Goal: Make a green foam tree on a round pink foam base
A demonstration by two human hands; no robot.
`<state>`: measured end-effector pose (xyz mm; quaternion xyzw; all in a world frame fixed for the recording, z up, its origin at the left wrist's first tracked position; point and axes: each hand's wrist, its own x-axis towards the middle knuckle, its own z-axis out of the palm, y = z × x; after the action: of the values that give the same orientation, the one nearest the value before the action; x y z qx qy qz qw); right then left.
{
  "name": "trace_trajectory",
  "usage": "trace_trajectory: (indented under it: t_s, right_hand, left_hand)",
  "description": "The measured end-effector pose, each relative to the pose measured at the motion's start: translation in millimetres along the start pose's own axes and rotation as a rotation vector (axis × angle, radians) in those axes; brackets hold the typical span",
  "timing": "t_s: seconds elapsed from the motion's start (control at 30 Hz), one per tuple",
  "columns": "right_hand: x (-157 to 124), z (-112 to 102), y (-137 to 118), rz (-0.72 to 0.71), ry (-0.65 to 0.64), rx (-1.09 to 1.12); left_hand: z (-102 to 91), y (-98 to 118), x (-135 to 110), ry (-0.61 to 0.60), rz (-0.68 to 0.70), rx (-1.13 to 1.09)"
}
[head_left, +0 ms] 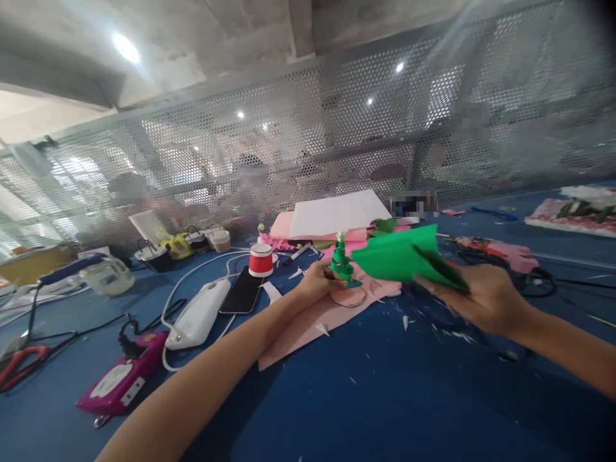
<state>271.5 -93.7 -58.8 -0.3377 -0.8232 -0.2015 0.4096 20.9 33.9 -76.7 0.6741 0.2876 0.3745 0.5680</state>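
Note:
My left hand [318, 281] is closed in a pinch on the stem of a small green spiral paper piece [342, 263] held upright over a pink sheet [308, 317]. My right hand [481, 296] grips a folded sheet of green paper [397, 256] together with a dark tool [440, 266] that lies along the paper; I cannot tell if it is scissors. The green sheet's left edge almost touches the spiral piece. Both hands hover just above the blue table [385, 398].
White and pink foam sheets [337, 218] lie behind. A red-and-white paper cup [260, 260], a black phone [242, 292], a white power bank [197, 314], a magenta device [122, 378] and red scissors [19, 362] sit left. Cables and paper scraps litter the table; a mesh fence [308, 128] bounds the back.

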Motion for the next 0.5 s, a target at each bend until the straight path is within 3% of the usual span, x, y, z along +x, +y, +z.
trace_trajectory:
  t_s: [0.07, 0.2, 0.37, 0.5]
  right_hand:
    - [-1.5, 0.6, 0.1, 0.011, -0.026, 0.028]
    - [-2.6, 2.7, -2.7, -0.167, -0.097, 0.099]
    - [-2.0, 2.2, 1.8, 0.054, 0.022, 0.015]
    - [-1.5, 2.4, -1.0, -0.134, -0.032, 0.071]
  left_hand:
    - [-0.4, -0.4, 0.2, -0.017, -0.004, -0.013]
    - [-0.9, -2.8, 0.6, -0.007, -0.027, -0.017]
    - [0.0, -1.7, 0.4, -0.001, 0.01, -0.021]
    - [-1.3, -3.1, 1.3, -0.012, -0.01, -0.025]
